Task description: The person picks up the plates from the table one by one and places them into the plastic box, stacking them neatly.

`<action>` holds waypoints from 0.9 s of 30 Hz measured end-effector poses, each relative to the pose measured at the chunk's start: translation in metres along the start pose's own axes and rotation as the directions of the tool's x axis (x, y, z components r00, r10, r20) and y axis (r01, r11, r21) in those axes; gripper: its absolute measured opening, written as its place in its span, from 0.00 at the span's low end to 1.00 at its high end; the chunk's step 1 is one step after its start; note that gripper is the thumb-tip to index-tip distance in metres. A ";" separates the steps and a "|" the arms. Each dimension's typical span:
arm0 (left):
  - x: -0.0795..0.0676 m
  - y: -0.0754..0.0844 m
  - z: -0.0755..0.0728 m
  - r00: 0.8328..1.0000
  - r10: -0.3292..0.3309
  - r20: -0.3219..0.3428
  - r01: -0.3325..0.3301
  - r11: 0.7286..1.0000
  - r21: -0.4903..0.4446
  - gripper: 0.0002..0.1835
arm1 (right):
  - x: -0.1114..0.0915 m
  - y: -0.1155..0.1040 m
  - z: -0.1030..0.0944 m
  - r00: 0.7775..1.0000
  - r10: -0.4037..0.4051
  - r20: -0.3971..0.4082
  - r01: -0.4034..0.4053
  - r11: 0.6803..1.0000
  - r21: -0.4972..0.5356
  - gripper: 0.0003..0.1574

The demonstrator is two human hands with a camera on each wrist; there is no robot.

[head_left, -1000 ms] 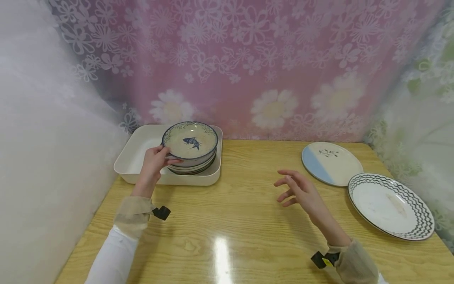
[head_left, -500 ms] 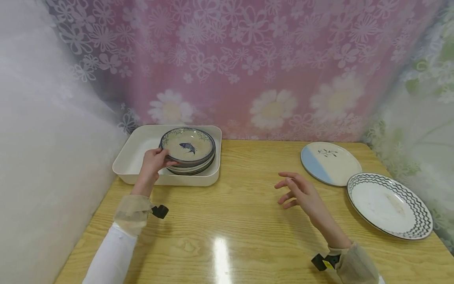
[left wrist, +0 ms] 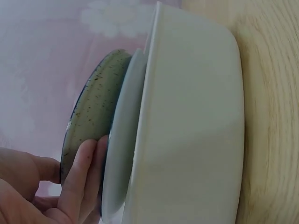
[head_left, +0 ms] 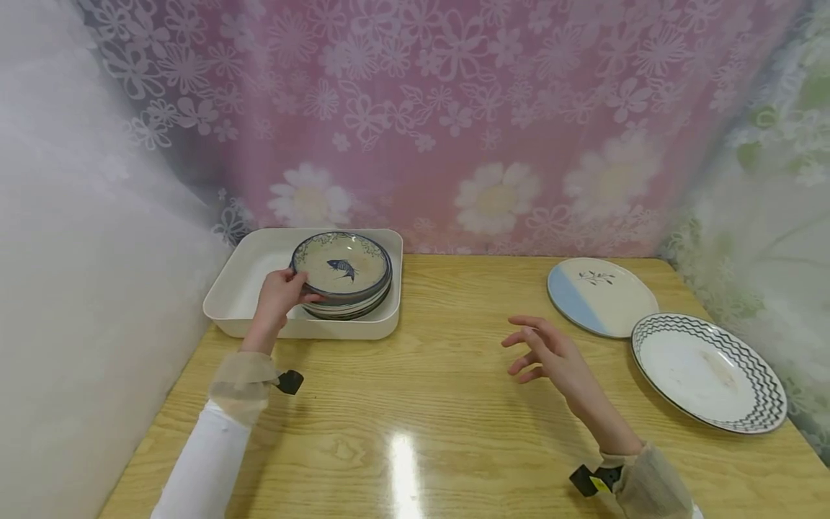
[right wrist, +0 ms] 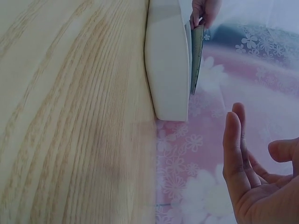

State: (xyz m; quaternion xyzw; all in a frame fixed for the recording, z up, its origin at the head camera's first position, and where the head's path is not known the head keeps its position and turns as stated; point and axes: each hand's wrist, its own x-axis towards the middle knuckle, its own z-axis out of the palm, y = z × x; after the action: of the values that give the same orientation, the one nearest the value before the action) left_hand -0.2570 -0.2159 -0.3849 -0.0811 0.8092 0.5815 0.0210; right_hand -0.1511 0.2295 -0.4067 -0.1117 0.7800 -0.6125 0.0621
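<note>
In the head view my left hand (head_left: 280,297) pinches the left rim of a round plate (head_left: 340,265) with a blue fish and a dark blue edge. That plate tops a stack of plates (head_left: 346,310) at the right side of a cream plastic bin (head_left: 259,328). From the left wrist, the thumb lies over the rim and fingers reach under the speckled underside (left wrist: 93,107), close over a pale plate (left wrist: 124,140). My right hand (head_left: 551,357) hovers over the table at the middle right, fingers loosely bent and holding nothing.
On the right of the wooden table (head_left: 363,404) lie a blue-and-cream plate (head_left: 603,297) with a leaf sprig and a white plate (head_left: 710,371) with a black zigzag rim, their edges overlapping in view. A pink floral curtain (head_left: 415,144) hangs behind the table.
The fish plate has come down onto the stack, with my left hand still on its rim. My right hand has barely moved.
</note>
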 end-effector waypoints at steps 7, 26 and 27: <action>0.003 -0.001 0.000 0.978 0.143 -0.151 -0.074 0.918 0.390 0.15 | -0.001 0.000 0.001 1.000 0.017 0.013 -0.017 1.000 -0.003 0.29; 0.002 -0.009 -0.002 0.938 0.239 -0.251 -0.107 0.888 0.446 0.30 | -0.005 0.006 0.000 1.000 0.019 0.008 -0.019 1.000 -0.004 0.29; 0.001 -0.009 -0.002 0.932 0.249 -0.262 -0.110 0.886 0.451 0.29 | -0.006 0.006 -0.001 1.000 0.018 0.007 -0.018 1.000 -0.006 0.28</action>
State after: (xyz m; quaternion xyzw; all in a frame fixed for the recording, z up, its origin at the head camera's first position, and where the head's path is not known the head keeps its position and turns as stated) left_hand -0.2567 -0.2204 -0.3931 -0.0895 0.9141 0.3681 -0.1447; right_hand -0.1466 0.2332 -0.4126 -0.1072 0.7824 -0.6094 0.0701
